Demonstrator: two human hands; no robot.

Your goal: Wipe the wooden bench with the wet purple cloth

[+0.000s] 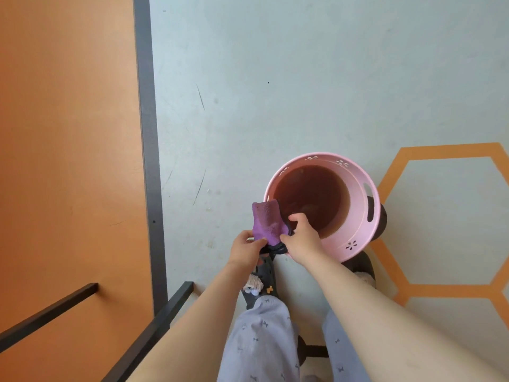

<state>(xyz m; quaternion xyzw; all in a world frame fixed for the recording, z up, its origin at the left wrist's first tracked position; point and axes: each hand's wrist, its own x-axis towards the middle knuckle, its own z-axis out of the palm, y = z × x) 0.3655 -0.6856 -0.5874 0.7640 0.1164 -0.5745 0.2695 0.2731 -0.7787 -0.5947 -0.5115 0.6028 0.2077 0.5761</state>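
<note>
The left hand [246,250] and right hand [301,234] each pinched an edge of the purple cloth [267,223], held at the near rim of the pink bucket [358,230], the wooden bench [68,161] off to the left; soft, light and likely dripping, it would handle best bunched in one palm.

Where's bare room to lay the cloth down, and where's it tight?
Free: the bench top, left of its dark edge strip, and the wide floor beyond the bucket. Crowded: by the bucket's near rim, where the left hand and right hand grip the cloth above the slippers.
</note>
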